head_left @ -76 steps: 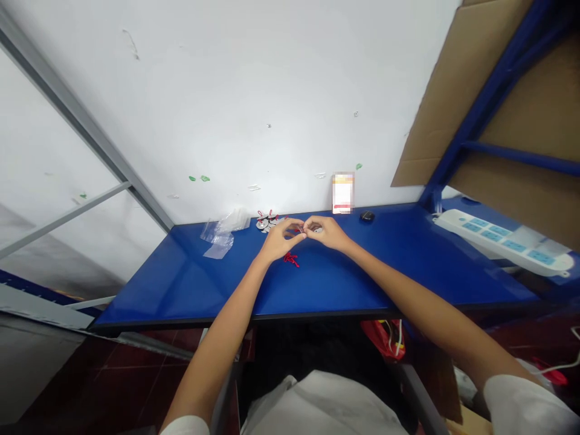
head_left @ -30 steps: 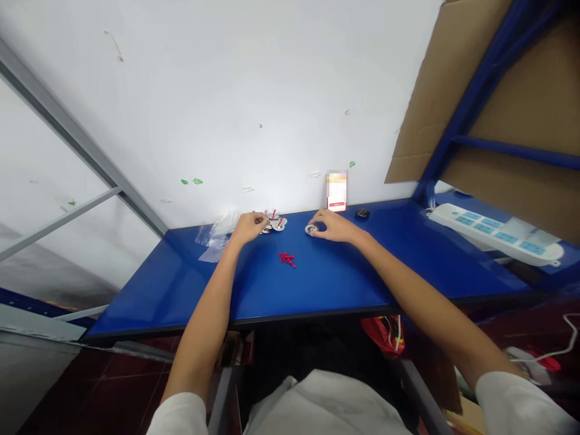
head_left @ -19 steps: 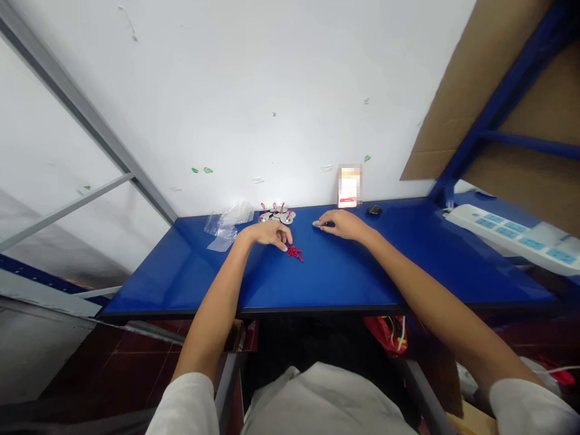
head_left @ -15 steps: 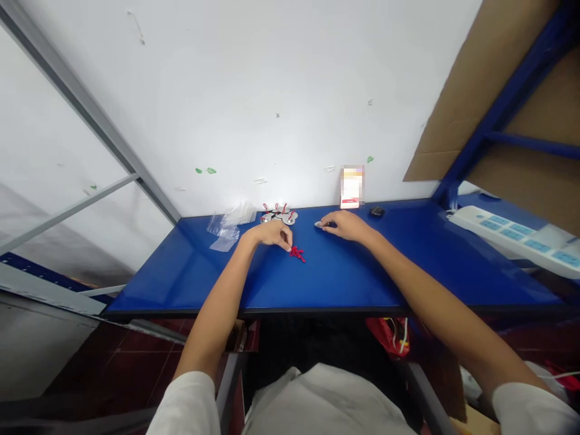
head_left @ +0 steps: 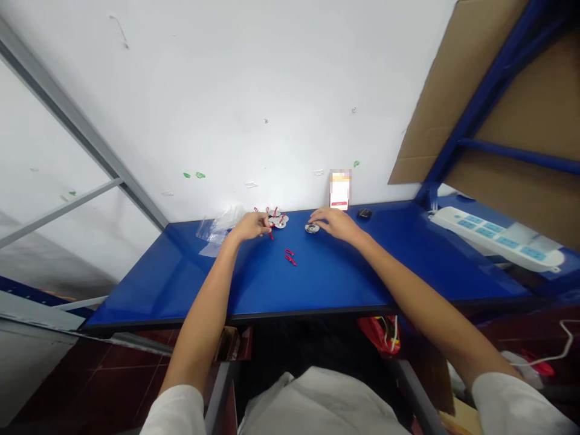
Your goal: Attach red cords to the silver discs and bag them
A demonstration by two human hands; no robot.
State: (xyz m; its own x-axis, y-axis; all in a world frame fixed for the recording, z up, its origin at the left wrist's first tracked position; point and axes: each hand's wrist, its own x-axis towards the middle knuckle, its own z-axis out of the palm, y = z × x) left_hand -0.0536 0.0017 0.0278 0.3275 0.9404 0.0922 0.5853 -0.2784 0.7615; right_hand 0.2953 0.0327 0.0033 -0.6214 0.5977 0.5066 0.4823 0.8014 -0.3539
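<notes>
My left hand (head_left: 252,226) is closed in a pinch beside the pile of silver discs (head_left: 280,222), several of which carry red cord loops. A red cord (head_left: 271,235) hangs from its fingertips. Two more red cords (head_left: 290,260) lie loose on the blue table, nearer to me. My right hand (head_left: 336,222) has its fingertips closed on the edge of a round silver disc (head_left: 312,228), right of the pile. The fingers hide part of this disc, and I cannot tell if it is one disc or a small stack.
Clear plastic bags (head_left: 220,226) lie left of the pile on the blue table (head_left: 317,284). A phone (head_left: 339,196) leans on the wall, with a small black object (head_left: 364,213) beside it. A white power strip (head_left: 496,237) stands at the right.
My left hand has moved back and left toward the disc pile with one red cord, leaving two cords on the table. My right hand stays at its disc, which shows more now. The view shifted slightly.
</notes>
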